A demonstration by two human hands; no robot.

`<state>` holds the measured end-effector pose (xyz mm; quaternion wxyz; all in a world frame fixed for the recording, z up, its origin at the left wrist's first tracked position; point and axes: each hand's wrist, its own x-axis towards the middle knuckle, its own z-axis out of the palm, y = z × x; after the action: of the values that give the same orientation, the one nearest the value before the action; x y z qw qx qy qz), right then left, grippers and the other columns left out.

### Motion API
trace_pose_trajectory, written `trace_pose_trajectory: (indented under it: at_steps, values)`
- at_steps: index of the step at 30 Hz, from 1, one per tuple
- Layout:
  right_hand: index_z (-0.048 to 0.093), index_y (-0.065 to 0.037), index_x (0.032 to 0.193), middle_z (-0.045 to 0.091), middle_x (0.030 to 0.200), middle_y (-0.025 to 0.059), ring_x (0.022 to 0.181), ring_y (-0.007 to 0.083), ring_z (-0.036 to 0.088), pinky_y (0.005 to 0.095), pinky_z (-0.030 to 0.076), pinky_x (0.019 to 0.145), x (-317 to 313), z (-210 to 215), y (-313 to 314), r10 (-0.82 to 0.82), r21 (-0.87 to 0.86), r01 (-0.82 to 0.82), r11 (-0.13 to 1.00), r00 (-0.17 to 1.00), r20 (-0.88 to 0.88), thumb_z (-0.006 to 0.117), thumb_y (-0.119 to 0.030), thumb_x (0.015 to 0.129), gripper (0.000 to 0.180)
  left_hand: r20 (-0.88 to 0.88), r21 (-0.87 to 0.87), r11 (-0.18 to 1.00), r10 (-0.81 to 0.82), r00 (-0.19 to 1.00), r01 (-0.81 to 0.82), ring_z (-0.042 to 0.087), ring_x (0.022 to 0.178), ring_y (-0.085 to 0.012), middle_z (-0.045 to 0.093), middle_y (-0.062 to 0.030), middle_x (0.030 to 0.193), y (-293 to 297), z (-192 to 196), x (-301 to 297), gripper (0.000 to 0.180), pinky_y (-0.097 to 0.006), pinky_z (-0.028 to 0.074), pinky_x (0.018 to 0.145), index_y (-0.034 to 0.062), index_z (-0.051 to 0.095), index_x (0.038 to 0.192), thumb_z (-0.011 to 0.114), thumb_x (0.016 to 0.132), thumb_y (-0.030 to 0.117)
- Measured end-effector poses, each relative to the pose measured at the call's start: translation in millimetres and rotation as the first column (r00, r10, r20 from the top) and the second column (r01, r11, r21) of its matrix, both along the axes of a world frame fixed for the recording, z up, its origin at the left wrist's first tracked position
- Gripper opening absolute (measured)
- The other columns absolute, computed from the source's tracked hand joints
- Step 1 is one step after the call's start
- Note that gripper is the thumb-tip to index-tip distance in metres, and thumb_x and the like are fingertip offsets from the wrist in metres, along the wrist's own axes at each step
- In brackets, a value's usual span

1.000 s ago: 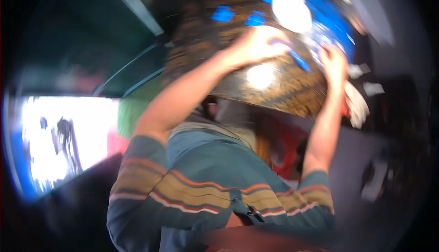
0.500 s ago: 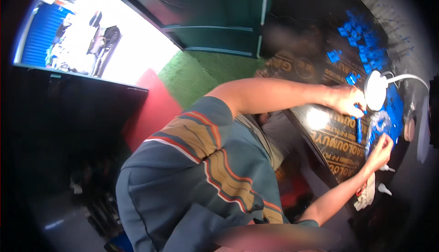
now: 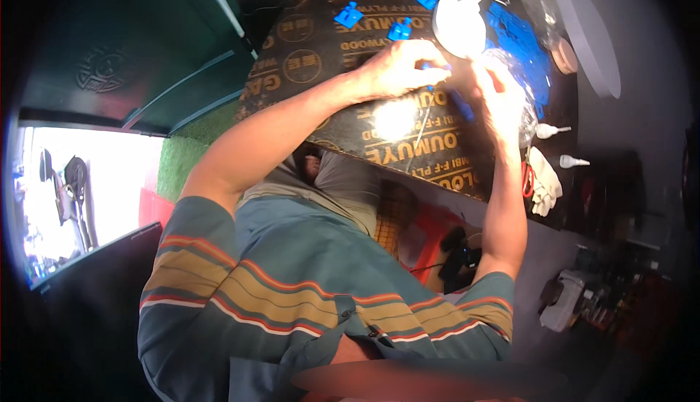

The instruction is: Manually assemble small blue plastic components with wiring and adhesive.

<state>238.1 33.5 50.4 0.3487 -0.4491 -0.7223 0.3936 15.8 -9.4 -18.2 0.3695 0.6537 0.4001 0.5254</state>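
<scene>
Under the white lamp (image 3: pixel 459 26), my left hand (image 3: pixel 405 70) has its thumb and fingers pinched on a small blue piece, mostly hidden by the fingertips. My right hand (image 3: pixel 502 99) is raised beside the lamp head, its fingertips pressed together; glare hides what they hold, if anything. A blurred blue strip (image 3: pixel 461 103) shows between my hands. Past my right hand lie a crumpled clear plastic bag (image 3: pixel 526 88) and a heap of flat blue parts (image 3: pixel 521 33). Loose blue pieces (image 3: pixel 350 14) are scattered beyond my left hand, one small blue piece (image 3: pixel 399 31) close to it.
The dark printed plywood tabletop (image 3: pixel 306 103) has its near edge before my lap. On the right are two white nozzle bottles (image 3: pixel 550 130), a pale glove (image 3: pixel 545 183), a red-handled tool (image 3: pixel 526 179) and a round tan object (image 3: pixel 564 58). A green door (image 3: pixel 109 52) stands at left.
The view has turned, so the table now lies ahead of me. My right hand has come up from the plastic bag toward the lamp, nearer my left hand, which keeps its pinch.
</scene>
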Motion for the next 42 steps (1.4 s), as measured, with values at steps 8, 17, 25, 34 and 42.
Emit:
trace_pose_trajectory:
  at_steps: [8, 17, 25, 34, 42]
  values:
    - [0.075, -0.003, 0.122, 0.072, 0.089, 0.001, 0.077, 0.0064, 0.063, 0.0213, 0.05, 0.067, -5, -33, 19, 0.15, 0.021, -0.149, 0.989, 0.961, -0.23, 0.076, -0.017, 0.099, 0.026, -0.086, 0.074, 0.996, 0.058, 0.995, -0.052, 0.06, 0.079, -0.008, 0.066, -0.0011, 0.092, 3, 4, 8, 0.018, -0.024, 0.048, 0.068, 0.0039, 0.072, 0.109, 0.074, 0.099, 0.018]
    - [0.075, -0.006, 0.121, 0.074, 0.096, 0.0009, 0.082, 0.0064, 0.065, 0.0218, 0.051, 0.068, 4, -39, 16, 0.271, -0.076, -0.308, 0.948, 0.912, -0.307, 0.075, -0.016, 0.099, 0.024, 0.073, -0.231, 0.973, -0.004, 0.997, 0.021, 0.065, 0.081, -0.0096, 0.07, -0.0026, 0.09, -8, 11, 13, 0.02, -0.029, 0.054, 0.072, 0.0053, 0.074, 0.109, 0.075, 0.097, 0.022]
    - [0.075, -0.005, 0.118, 0.072, 0.092, 0.0003, 0.083, 0.0066, 0.066, 0.0223, 0.054, 0.077, 2, -45, 13, 0.324, 0.064, -0.318, 0.946, 0.916, -0.236, 0.077, -0.01, 0.097, 0.022, -0.304, 0.141, 0.98, 0.179, 0.936, -0.142, 0.057, 0.074, -0.005, 0.067, 0.0022, 0.09, -12, 11, 5, 0.022, -0.022, 0.048, 0.067, 0.007, 0.073, 0.113, 0.079, 0.093, 0.015]
    - [0.073, -0.005, 0.118, 0.069, 0.091, -0.0002, 0.082, 0.0062, 0.064, 0.0228, 0.053, 0.077, 4, -50, 16, 0.336, 0.033, -0.335, 0.941, 0.924, -0.183, 0.073, -0.012, 0.1, 0.02, -0.274, 0.001, 0.989, 0.145, 0.951, -0.151, 0.058, 0.077, -0.0027, 0.068, 0.0044, 0.092, -17, 21, 4, 0.018, -0.02, 0.05, 0.068, 0.0063, 0.073, 0.112, 0.078, 0.095, 0.011]
    - [0.074, -0.003, 0.122, 0.075, 0.103, 0.0029, 0.089, 0.0097, 0.068, 0.0244, 0.056, 0.083, 6, -39, 13, 0.276, -0.094, -0.301, 0.949, 0.936, -0.219, 0.072, -0.008, 0.101, 0.022, -0.292, -0.094, 0.982, 0.13, 0.947, -0.164, 0.069, 0.077, -0.0121, 0.076, -0.0076, 0.097, -18, 40, 2, 0.016, -0.03, 0.056, 0.069, 0.006, 0.076, 0.109, 0.076, 0.094, 0.012]
